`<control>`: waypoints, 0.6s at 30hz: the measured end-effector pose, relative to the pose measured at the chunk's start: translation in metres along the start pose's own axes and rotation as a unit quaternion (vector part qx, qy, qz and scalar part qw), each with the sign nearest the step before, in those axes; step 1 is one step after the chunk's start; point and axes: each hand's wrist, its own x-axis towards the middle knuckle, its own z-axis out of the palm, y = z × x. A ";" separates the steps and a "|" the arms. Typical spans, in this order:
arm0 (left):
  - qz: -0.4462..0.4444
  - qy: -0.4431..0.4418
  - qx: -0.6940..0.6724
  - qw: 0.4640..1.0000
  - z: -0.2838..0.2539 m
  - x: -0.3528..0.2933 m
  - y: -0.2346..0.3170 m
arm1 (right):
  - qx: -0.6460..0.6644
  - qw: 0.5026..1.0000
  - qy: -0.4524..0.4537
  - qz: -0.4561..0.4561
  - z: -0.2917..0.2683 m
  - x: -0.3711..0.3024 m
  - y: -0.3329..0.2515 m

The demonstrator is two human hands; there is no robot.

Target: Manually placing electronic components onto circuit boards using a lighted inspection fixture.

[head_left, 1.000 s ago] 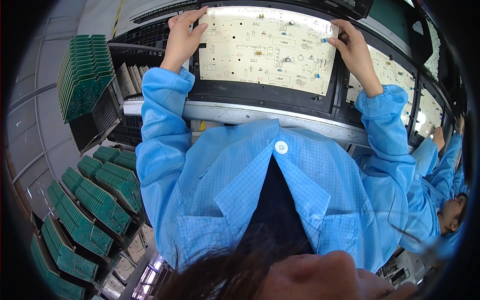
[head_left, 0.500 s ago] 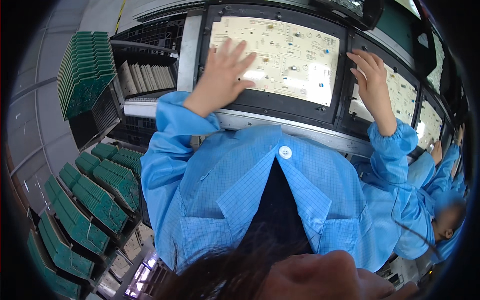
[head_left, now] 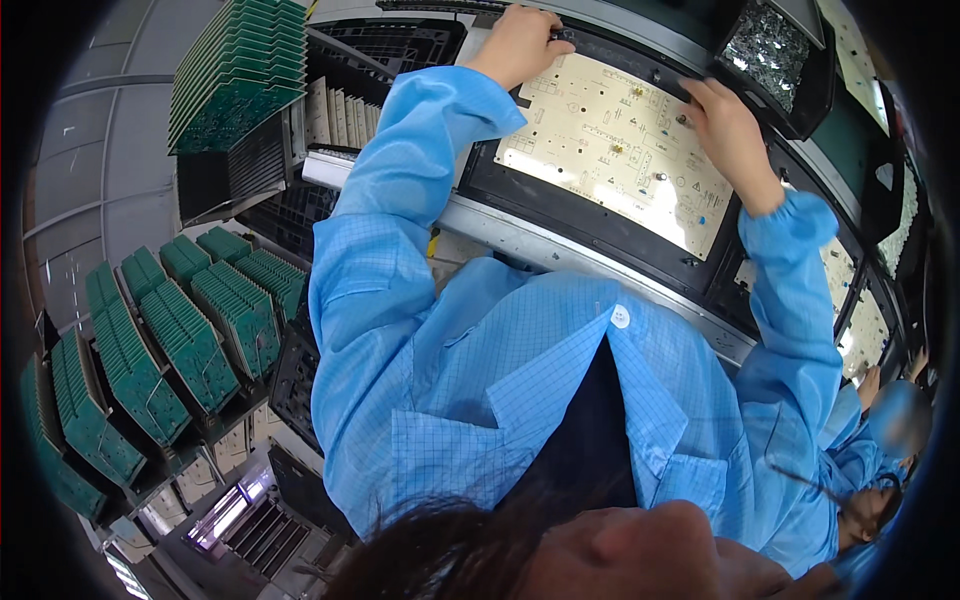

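A cream circuit board [head_left: 600,150] with small components sits in a black frame [head_left: 560,205] in front of me. My left hand [head_left: 518,45] is at the frame's far left corner. Its fingers are bent and its thumb and forefinger close round a small dark part there, perhaps a clip, mostly hidden. My right hand [head_left: 728,130] hovers over or rests on the board's far right corner. Its fingers reach toward the frame's far edge, slightly apart, with nothing seen in them. That hand covers part of the board's right end.
Green circuit boards [head_left: 240,75] stand in a rack at far left, with more stacks [head_left: 180,330] below. Pale boards [head_left: 340,115] fill a black rack. A dark bin [head_left: 765,55] of small parts stands beyond my right hand. Another person [head_left: 860,490] sits at right.
My left hand has gone from over the board's left part to the frame's far left corner and closed. My right hand has shifted onto the board's far right corner. The view has turned.
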 end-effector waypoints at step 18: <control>0.192 -0.118 -0.118 0.967 0.001 0.008 -0.051 | -0.165 0.973 -0.049 0.155 0.025 0.044 -0.030</control>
